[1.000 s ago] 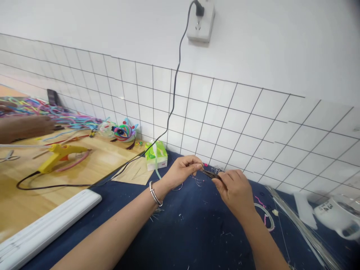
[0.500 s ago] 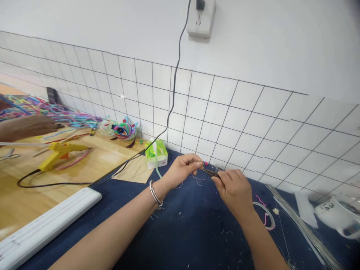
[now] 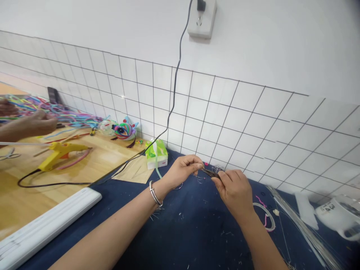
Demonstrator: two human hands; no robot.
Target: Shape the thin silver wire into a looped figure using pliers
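Note:
Dark pliers [image 3: 209, 173] are gripped in my right hand [image 3: 235, 189], closed around the handles, with the jaws pointing left. The jaws reach the fingertips of my left hand [image 3: 184, 170], which are pinched together on what looks like fine wire [image 3: 198, 177]. Thin strands hang just below the fingers. The exact spot where the jaws meet the wire is too small to make out. Both hands are held over a dark blue cloth [image 3: 180, 232]. A tangle of silvery wire [image 3: 218, 168] lies just behind the pliers.
At left are a yellow glue gun [image 3: 54, 154], a white lamp bar [image 3: 56, 225], colourful fuzzy stems [image 3: 64, 116] and a co-worker's hand [image 3: 33, 123]. A tissue pack [image 3: 156, 153] stands near the wall. Right are a tape ring [image 3: 271, 217], wire lengths [image 3: 300, 225] and a white mug [image 3: 336, 215].
My hands and the pliers stay nearly in place. At the left, the co-worker's hand has lifted slightly and its fingers have curled in.

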